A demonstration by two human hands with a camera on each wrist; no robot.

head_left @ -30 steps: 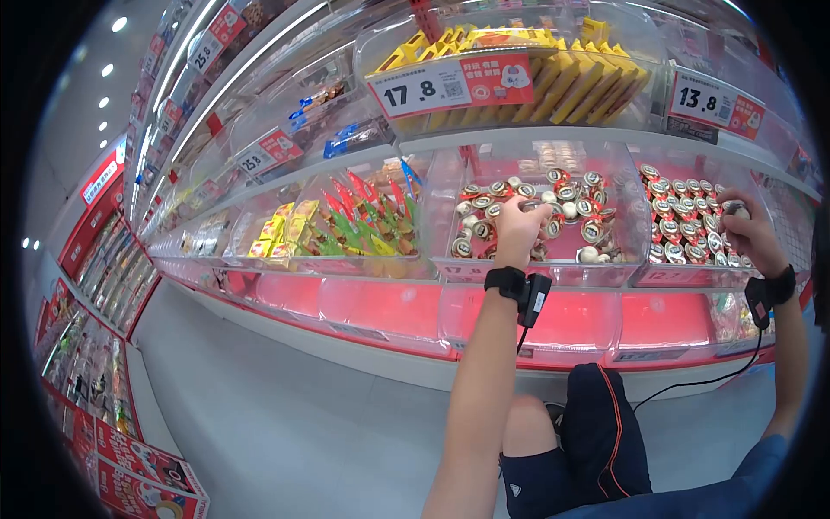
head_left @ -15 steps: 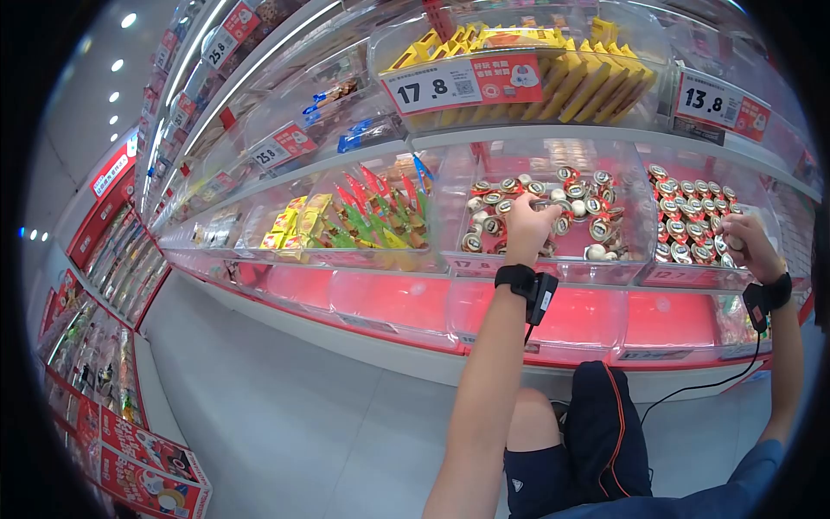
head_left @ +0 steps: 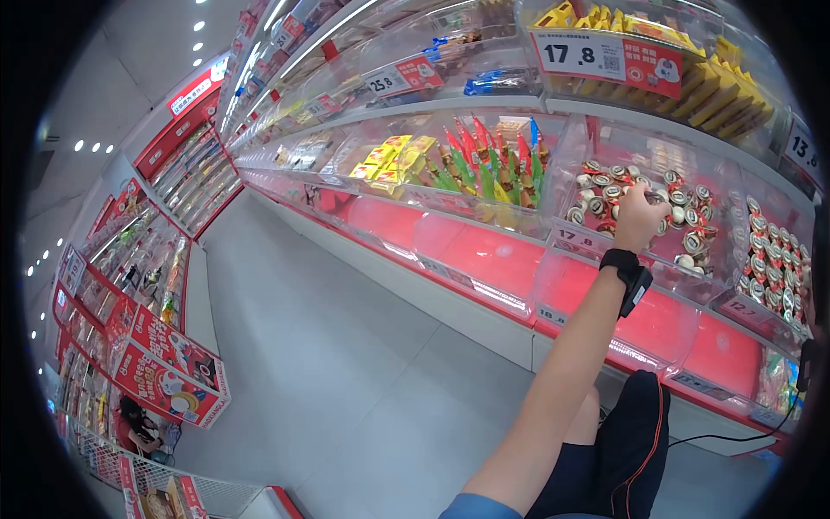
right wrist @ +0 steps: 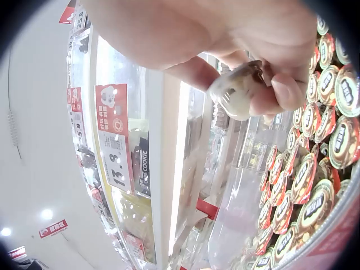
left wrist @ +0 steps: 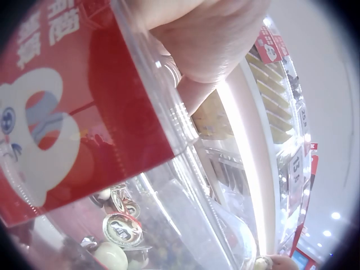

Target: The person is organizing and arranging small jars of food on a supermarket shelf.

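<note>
Hands number two; the right hand (right wrist: pixel 225 39) grips one small candy (right wrist: pixel 239 93) between its thumb and fingers, in the air just beside the rows of round cups (right wrist: pixel 304 177); the candy looks shiny, part white and part brown, and fingers hide some of it. The left hand (head_left: pixel 640 216) is over one clear bin (head_left: pixel 596 246), fingers bent toward the thumb, close to the loose candies (head_left: pixel 693 216); whether it holds one, the pictures do not tell, as its fingertips are cut off in the left wrist view. One black strap (head_left: pixel 619 259) goes round its wrist.

The loose candies have round lids and white balls; they overlap, so they are too many to count; the cups fill one more bin to the right, cut off at the edge of the head view. Two big "17.8" cards show there, one upper card (head_left: pixel 605 62) under yellow packs (head_left: pixel 718 95) and one lower card (head_left: pixel 577 238) on the bin; one "13.8" card (head_left: pixel 802 147) is partly cut off. One red card (left wrist: pixel 84 112) blocks much of the left wrist view.
</note>
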